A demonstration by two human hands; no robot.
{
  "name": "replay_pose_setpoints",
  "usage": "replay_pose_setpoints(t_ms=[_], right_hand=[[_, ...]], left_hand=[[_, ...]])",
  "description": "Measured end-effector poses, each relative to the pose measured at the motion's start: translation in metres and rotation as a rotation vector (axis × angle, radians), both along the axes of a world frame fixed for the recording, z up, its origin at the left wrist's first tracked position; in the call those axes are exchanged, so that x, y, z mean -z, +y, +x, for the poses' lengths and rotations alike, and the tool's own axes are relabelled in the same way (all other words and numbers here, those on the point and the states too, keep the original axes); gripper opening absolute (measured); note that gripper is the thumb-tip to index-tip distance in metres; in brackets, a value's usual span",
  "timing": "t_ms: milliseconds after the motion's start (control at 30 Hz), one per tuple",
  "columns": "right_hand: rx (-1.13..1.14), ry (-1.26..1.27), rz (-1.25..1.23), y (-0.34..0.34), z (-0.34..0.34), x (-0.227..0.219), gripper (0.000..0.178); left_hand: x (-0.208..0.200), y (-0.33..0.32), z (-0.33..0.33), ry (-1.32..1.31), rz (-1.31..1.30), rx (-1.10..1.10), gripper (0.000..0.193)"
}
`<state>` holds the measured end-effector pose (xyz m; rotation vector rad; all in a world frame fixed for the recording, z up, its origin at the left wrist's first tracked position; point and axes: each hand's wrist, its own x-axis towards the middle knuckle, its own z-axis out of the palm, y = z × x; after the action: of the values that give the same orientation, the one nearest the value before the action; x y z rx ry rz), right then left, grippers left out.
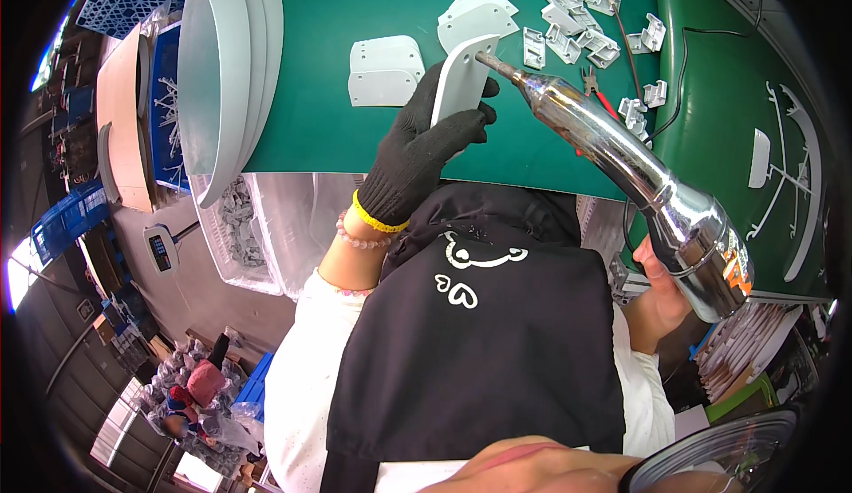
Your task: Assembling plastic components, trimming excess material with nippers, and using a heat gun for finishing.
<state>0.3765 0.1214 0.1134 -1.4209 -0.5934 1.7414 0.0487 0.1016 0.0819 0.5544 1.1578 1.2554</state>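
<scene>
My left hand (415,142), in a black knit glove, is closed on a flat pale-grey plastic plate (460,83) with small holes near its upper end, held upright above the bench. Against the plate's holed end rests, or nearly rests, the narrow nozzle of a shiny chrome hot-air gun (612,142). That gun slants down to the right, where my bare right hand (661,289) grips it from below; most of those fingers are hidden behind its body. Similar plates (386,63) lie left of my glove, and another fanned stack (477,18) lies beyond it.
The green bench (328,147) carries small grey brackets (564,23), red-handled pliers (606,102) and a thin rod with a cord. Large curved panels (217,67) stand at its left. A clear bin (244,236) sits below. Another person (191,404) is far off, lower left.
</scene>
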Motion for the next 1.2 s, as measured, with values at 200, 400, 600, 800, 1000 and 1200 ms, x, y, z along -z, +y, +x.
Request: replay_pose_setpoints(t_ms=[200,400,600,800,1000,1200], right_hand=[[-0.153,-0.136,0.230,0.001,-0.004,-0.002,0.014],[0.016,-0.144,0.084,0.008,-0.022,-0.009,0.009],[-0.384,-0.454,0.779,0.024,-0.007,-0.006,0.027],[-0.253,-0.393,0.780,0.028,-0.020,-0.008,0.016],[-0.257,-0.461,0.801,0.021,-0.022,-0.009,0.015],[-0.291,-0.475,0.801,0.022,-0.019,-0.009,0.017]], left_hand=[[0.000,0.000,0.002,-0.011,0.016,-0.011,0.052],[0.003,0.004,-0.004,-0.109,-0.011,0.001,0.051],[0.063,0.037,-0.022,-0.019,-0.064,-0.033,0.049],[0.121,0.087,-0.045,1.138,-0.174,0.170,0.054],[0.138,0.106,-0.040,1.576,-0.074,0.097,0.050],[0.129,0.046,-0.061,1.543,0.037,-0.160,0.049]])
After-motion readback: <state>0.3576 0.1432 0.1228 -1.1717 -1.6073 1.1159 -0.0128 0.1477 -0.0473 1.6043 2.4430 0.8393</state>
